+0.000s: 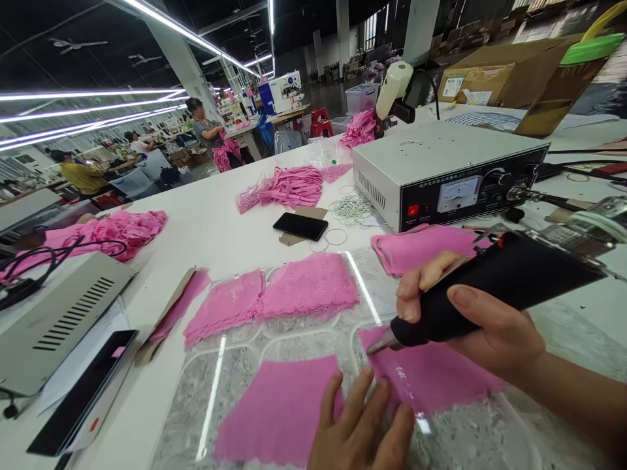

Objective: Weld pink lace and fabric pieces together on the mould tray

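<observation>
My right hand (494,326) grips a black-handled ultrasonic welding gun (490,284), its thumb and fingers wrapped round the body. The gun's metal tip rests at the upper left corner of a pink fabric piece (441,372). My left hand (362,424) lies open with spread fingers beside that corner, touching the fabric near its left edge. Left of it, another pink fabric panel (279,411) lies flat on the grey marbled mat (196,391), partly under my fingers. Two stacks of pink lace pieces (308,287) sit farther back on the mat.
A grey welding generator (450,170) stands behind the gun, with folded pink fabric (421,248) before it. A black phone (300,226), rubber bands (353,209) and pink strap bundles (294,186) lie mid-table. Another grey unit (68,313) is at left. Several people work in the background.
</observation>
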### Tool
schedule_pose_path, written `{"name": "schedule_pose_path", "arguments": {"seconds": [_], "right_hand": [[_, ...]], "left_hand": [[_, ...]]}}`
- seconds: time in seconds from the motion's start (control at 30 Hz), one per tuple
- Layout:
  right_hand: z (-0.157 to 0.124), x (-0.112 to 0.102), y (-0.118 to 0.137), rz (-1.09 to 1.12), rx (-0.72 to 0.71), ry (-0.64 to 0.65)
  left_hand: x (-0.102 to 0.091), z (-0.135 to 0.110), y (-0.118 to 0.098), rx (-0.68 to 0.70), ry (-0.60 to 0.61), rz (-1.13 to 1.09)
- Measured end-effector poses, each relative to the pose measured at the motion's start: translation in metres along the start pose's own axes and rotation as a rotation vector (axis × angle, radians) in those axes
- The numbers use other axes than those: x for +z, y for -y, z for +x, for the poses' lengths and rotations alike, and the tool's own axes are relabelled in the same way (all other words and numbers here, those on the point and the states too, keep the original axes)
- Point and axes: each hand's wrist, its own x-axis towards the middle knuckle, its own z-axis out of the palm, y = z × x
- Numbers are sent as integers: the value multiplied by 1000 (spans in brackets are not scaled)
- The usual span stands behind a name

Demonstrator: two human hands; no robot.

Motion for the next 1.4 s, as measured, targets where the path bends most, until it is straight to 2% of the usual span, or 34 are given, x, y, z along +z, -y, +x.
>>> {"name": "schedule_pose_path", "arguments": {"seconds": [0.1,0.23,0.3,0.47,0.67,0.83,0.9,1.0,1.07,1.17,1.27,1.4], "right_hand": [[0,-1,4,22,7,-6],[-2,-3,11,51,63,7],[-4,-3,12,58,94,21],[-10,-1,11,85,131,63],[-11,0,9,80,119,80],[-9,0,8,79,111,46],[-4,-3,15,57,71,-9],[7,-15,30,-35,-43,-118],[12,-25,38,-101,-112,-171],[11,-37,39,-141,-159,-227],[7,-46,32,-139,-170,-261],[4,-52,25,-148,-182,-269]], "left_hand": [[-8,0,0,25,28,21],[-24,-6,1,142,213,74],[-26,-12,1,180,261,86],[-19,-26,0,109,203,97],[-20,-28,3,163,285,101],[-15,-31,4,152,245,96],[-13,-25,6,151,218,87],[-17,-1,13,157,186,69],[-21,19,18,179,239,83],[-22,41,23,135,320,163],[-15,46,26,113,349,215],[-7,38,31,130,354,249]]}}
